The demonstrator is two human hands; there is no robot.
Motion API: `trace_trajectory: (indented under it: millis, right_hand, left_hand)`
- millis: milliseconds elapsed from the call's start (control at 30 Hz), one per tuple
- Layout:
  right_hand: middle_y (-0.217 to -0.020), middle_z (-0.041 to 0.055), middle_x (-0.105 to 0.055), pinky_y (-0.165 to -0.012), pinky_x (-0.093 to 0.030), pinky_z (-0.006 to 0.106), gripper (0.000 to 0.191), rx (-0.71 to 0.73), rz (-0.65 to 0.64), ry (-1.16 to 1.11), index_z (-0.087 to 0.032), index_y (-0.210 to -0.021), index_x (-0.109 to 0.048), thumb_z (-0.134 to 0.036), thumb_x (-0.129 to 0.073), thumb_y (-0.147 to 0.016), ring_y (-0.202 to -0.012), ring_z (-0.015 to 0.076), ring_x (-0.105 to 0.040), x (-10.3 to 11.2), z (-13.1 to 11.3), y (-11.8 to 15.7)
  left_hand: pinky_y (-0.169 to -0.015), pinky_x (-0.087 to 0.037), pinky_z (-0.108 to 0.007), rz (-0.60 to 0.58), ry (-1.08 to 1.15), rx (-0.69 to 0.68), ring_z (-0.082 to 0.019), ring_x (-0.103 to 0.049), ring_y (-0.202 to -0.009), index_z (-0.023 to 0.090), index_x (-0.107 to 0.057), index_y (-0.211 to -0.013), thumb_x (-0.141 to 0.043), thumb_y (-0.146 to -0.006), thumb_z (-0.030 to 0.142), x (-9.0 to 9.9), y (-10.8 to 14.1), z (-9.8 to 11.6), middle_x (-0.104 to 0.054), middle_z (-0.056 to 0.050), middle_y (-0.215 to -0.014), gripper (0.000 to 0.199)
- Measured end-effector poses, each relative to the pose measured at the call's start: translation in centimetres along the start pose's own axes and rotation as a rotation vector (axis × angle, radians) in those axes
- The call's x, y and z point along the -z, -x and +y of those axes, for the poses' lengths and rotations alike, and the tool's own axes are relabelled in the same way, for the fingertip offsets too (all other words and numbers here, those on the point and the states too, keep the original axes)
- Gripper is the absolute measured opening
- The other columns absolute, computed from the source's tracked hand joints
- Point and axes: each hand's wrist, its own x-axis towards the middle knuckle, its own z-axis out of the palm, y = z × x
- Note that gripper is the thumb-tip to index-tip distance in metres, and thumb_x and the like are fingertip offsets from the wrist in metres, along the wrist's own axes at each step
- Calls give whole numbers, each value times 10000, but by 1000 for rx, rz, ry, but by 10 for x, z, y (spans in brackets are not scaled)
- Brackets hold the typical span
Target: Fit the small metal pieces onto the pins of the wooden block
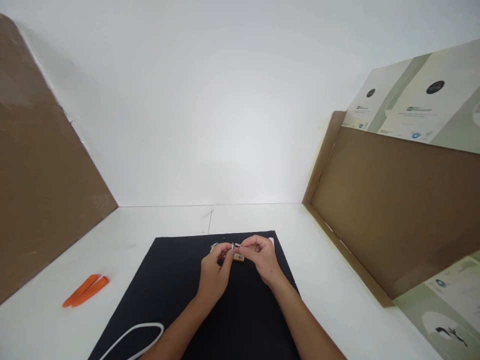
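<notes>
My left hand [213, 274] and my right hand [262, 258] meet above the black mat [168, 280], their fingertips pinching a small silver metal part [233, 248]. It is too small to identify. Just under the fingers lies a small tan rectangular piece [238, 257], partly hidden by them. A bit of pale pink [272, 243] shows beyond my right hand, at the mat's far edge. A white cable loop [131, 341] lies at the mat's near left corner, close to my left forearm.
Two orange plastic pry tools [85, 291] lie on the white table [330, 260] left of the mat. Brown cardboard panels [393, 210] stand at both sides, with printed sheets [412, 100] at the right and a white wall behind.
</notes>
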Motion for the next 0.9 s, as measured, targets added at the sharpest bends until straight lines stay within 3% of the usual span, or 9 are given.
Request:
trace_trajectory:
  millis: [200, 433, 600, 900]
  right_hand:
    - [-758, 23, -732, -722, -557, 283, 166, 24, -122, 26, -183, -710, -710, -252, -846, -644, -728, 167, -694, 2, 3, 1]
    - [-658, 20, -723, -676, -563, 293, 195, 1, -20, 11, -175, -697, -700, -276, -853, -631, -646, 170, -691, -2, 1, 0]
    - [-680, 32, -733, -714, -561, 315, 231, -42, 66, -27, -164, -717, -700, -283, -867, -610, -685, 199, -719, -2, 1, -2]
    - [-741, 63, -759, -760, -558, 342, 231, -79, -5, -95, -164, -720, -698, -263, -872, -603, -752, 222, -730, 1, -1, -1]
  left_hand:
    - [-729, -538, -285, 38, 24, 31, -186, -692, -783, 179, -668, -950, -578, -881, 329, 0, -1, -3, -735, -56, -904, 188]
    - [-715, -531, -276, 2, 8, -9, -175, -677, -769, 194, -672, -929, -555, -895, 304, -1, 0, 1, -726, -35, -879, 164]
    - [-725, -528, -276, -21, 20, -17, -174, -676, -772, 199, -669, -935, -557, -898, 294, -2, 0, -1, -719, -25, -863, 151]
    - [-746, -545, -299, -20, 78, 56, -188, -691, -797, 196, -669, -971, -572, -892, 328, -2, 0, -4, -728, -48, -925, 182]
